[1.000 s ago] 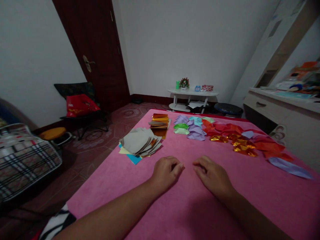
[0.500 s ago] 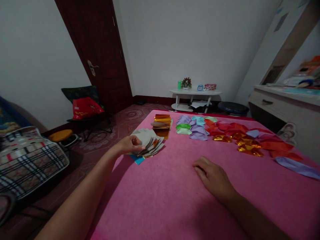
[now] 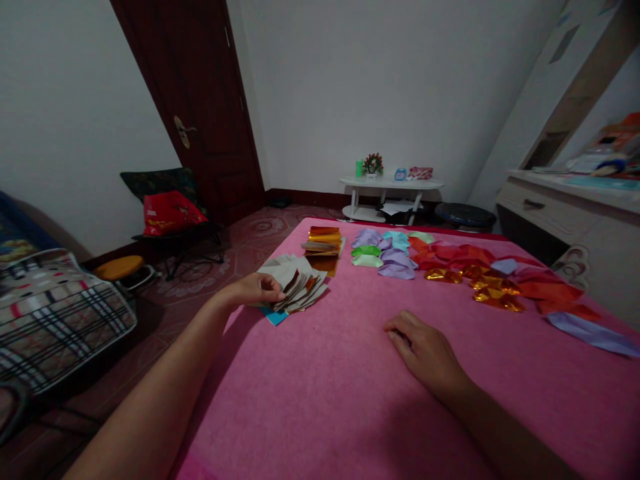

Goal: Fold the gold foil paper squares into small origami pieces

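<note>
At the table's left edge my left hand (image 3: 260,289) pinches the near edge of a fanned stack of pale paper sheets (image 3: 306,288), with thumb and fingers pressed together. How many sheets are between the fingers is hidden. A blue sheet (image 3: 274,316) sticks out below the stack. My right hand (image 3: 423,343) rests on the pink tablecloth (image 3: 320,380) with its fingers curled in, and no object shows in it. Just behind the fanned stack lies a pile of gold foil paper (image 3: 324,241).
Folded paper pieces in purple (image 3: 397,265), green (image 3: 367,257), red (image 3: 465,255) and shiny gold (image 3: 497,293) cover the table's far right part. Beyond the table are a white side table (image 3: 390,183) and a black stool (image 3: 465,217). A chair with a red bag (image 3: 173,213) stands left.
My left fingers have closed down on the edge of the fanned paper sheets, and the top sheets have shifted slightly. My right hand has stayed in place.
</note>
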The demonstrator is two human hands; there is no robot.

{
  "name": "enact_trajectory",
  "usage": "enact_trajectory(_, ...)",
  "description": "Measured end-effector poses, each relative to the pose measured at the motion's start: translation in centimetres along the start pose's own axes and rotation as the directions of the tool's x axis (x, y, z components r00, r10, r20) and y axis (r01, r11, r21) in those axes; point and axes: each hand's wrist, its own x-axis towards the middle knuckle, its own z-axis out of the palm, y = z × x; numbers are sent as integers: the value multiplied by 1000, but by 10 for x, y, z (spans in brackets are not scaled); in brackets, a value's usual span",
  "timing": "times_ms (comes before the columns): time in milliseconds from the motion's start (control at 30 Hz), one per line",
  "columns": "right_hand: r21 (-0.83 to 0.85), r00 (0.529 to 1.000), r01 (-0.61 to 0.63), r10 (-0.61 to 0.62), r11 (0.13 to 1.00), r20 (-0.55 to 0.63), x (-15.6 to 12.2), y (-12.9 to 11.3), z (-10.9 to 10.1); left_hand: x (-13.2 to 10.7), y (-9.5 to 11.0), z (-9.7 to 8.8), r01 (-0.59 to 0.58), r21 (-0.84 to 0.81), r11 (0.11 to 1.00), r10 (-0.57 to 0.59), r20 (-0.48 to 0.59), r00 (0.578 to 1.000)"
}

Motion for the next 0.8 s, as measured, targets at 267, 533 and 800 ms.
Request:
enact_trajectory(267,-6,1000,15,-15,1000,-26,0,1,2,2,-2,0,49,49,998,-46,-52,998)
enact_trajectory(533,-48,994,18,-24,999,-109,-3,2,8,1,28,10,97,352,931,72,-437,897)
enact_trajectory(800,0,926,117,-109,993,-363,-11,-5,2,-35,86,129,-517,745,420,723,69,687)
